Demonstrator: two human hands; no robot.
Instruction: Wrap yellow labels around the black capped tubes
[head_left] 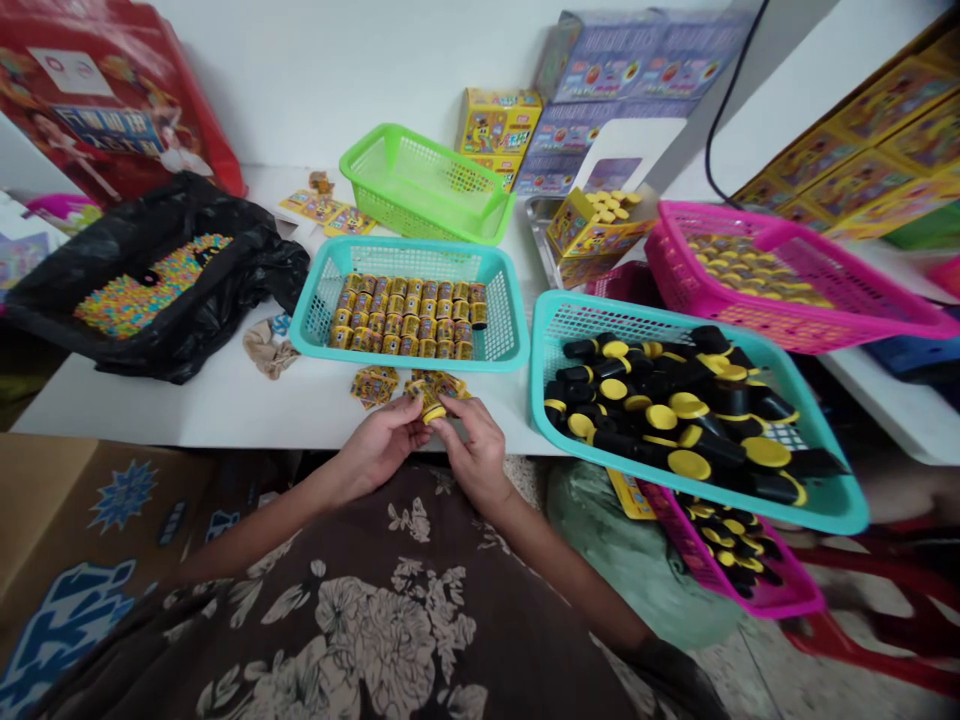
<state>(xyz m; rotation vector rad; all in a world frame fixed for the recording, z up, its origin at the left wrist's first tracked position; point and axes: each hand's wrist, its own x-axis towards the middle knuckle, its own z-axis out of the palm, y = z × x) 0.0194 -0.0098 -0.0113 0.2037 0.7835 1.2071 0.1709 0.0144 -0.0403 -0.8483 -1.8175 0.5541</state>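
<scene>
1. Fingers (409,407) of the left hand (379,442) and the right hand (478,452) are closed on one small yellow-lidded canister (433,412), held from both sides above the near edge of the white table (225,415).
2. It is set directly between the thumbs, neither hand being clearly nearer; its yellow end is turned towards the body, and its long axis seems to be pointed away, though this cannot be told surely with so much covered.
3. A smooth, round, bright yellow end is shown; most of the side is hidden by the fingers.
4. Just beyond, printed yellow labels (373,386) are heaped loosely.
5. Behind these, similar label-wrapped canisters (411,320) are ranged in rows inside a teal basket (330,364).
6. To the right, black containers with yellow lids (660,417) are jumbled in a larger teal basket (541,385).
7. To the left, multicoloured beads (150,285) are contained in a black plastic bag (251,235).
8. Farther back, a lime-green basket (427,190) is placed near the wall.
</scene>
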